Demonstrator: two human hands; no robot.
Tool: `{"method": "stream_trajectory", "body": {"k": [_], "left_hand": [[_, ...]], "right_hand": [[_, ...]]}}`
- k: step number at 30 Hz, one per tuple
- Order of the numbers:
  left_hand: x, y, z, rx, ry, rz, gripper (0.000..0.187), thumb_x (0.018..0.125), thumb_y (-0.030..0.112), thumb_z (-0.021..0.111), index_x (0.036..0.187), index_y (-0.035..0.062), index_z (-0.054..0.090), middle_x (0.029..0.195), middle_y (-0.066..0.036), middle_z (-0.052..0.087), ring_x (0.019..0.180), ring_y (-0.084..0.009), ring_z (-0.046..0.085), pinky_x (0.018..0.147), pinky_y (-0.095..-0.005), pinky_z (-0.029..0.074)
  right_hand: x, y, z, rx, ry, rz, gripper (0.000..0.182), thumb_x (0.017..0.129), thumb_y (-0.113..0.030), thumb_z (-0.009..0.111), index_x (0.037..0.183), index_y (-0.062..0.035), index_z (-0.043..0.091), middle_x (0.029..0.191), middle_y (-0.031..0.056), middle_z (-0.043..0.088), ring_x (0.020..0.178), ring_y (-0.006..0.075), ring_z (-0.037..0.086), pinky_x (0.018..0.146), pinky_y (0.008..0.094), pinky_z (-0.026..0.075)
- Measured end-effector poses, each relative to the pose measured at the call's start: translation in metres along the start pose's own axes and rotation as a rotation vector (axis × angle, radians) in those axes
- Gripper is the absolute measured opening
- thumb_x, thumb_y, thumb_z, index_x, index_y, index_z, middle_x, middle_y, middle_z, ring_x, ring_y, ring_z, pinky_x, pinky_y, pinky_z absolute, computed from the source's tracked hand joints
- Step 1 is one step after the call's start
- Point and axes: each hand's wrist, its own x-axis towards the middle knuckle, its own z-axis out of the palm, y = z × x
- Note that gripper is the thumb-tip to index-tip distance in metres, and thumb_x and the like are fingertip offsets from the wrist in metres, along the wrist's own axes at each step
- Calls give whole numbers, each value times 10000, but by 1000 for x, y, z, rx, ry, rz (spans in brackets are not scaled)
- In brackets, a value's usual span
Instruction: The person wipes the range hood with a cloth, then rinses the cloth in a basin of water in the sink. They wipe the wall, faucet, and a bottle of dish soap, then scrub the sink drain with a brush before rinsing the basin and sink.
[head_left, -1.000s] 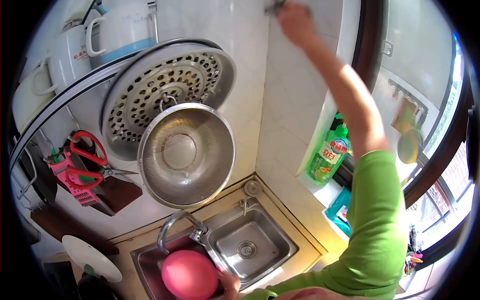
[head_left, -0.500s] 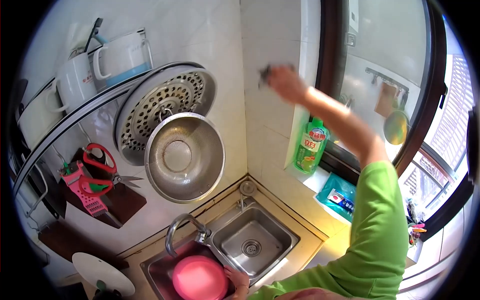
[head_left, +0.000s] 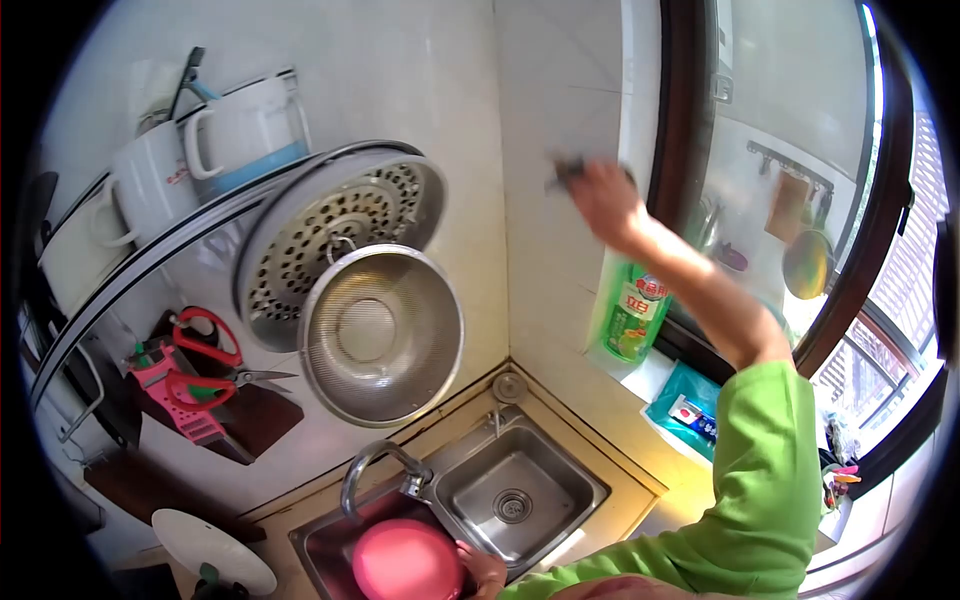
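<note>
My right hand (head_left: pixel 606 204) is raised against the tiled wall (head_left: pixel 550 120) left of the window, its fingers closed round a small dark grey wad (head_left: pixel 566 172). Motion blur hides what that wad is. Down at the double sink, my left hand (head_left: pixel 484 570) lies with fingers stretched out at the edge of a pink basin (head_left: pixel 408 560). The basin sits in the left bowl, under the curved faucet (head_left: pixel 365 462). On the sill below my right forearm stands a green detergent bottle (head_left: pixel 634 315).
A metal strainer (head_left: pixel 382 335) and a perforated steamer tray (head_left: pixel 335 215) hang from the rack on the left wall, near red-handled scissors (head_left: pixel 208 392). A teal packet (head_left: pixel 684 408) lies on the sill. The right sink bowl (head_left: pixel 520 490) has a drain strainer.
My right hand has moved slightly down and to the right along the wall, still holding the dark wad. The whole view has shifted a little. My left hand stays by the basin.
</note>
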Motion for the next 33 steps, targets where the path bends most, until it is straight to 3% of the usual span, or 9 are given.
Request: {"method": "stream_trajectory", "body": {"k": [4,10,11,12,15,21,24,27,33], "left_hand": [[7,-13,11,-12,-4,-8,827,658,148,555,1266,-121,62,1276,-319,156,1200,-445,157,1014,-453,122],[5,-17,14,-15,58,52,841,635,129,567,1260,-128,68,1261,-335,163,1180,-463,170,1006,-464,132],[7,-17,19,-48,74,61,846,622,126,573,1257,-131,76,1253,-338,174,1175,-464,178,1003,-469,138],[37,-100,102,276,341,261,867,591,124,595,1255,-127,97,1247,-337,189,1160,-462,211,989,-483,173],[25,-51,62,77,189,187,868,589,124,596,1255,-126,97,1247,-338,189,1159,-462,213,988,-483,176],[27,-6,29,113,159,143,871,587,125,597,1255,-126,97,1246,-339,190,1157,-462,216,986,-485,180],[31,0,23,122,143,124,873,586,125,598,1255,-125,97,1245,-340,191,1156,-462,218,985,-485,183],[34,7,19,127,142,108,874,584,125,599,1255,-125,97,1245,-340,192,1156,-462,220,984,-486,185],[31,11,21,133,160,108,877,582,126,601,1255,-124,98,1244,-342,193,1154,-463,223,982,-487,190]], "right_hand": [[-37,-18,5,237,-25,-181,93,649,-81,513,710,-44,573,767,81,510,836,235,454,721,339,391],[120,81,-7,-288,160,-103,71,671,-109,509,657,-99,578,788,28,530,902,199,455,762,314,371],[151,91,-5,-356,193,-32,74,666,-93,508,630,-81,570,782,23,541,888,207,468,746,314,386],[180,97,-1,-401,177,92,98,664,-75,508,708,-74,595,870,20,579,856,208,473,719,315,399],[217,85,-1,152,681,267,204,780,-107,433,899,-42,585,996,125,550,937,292,476,840,391,356],[271,15,74,353,1041,772,296,769,-105,443,1033,-60,570,1115,106,526,939,308,467,824,395,361],[279,-10,53,705,1118,565,295,733,-92,489,1011,-64,582,1110,106,535,877,298,461,769,382,383],[295,-52,26,691,1144,219,220,694,-79,517,894,-65,608,1016,67,582,811,256,482,708,346,409],[269,-83,45,714,1062,-45,252,670,-74,516,892,-138,615,1035,-3,575,826,215,459,705,318,400]]}}
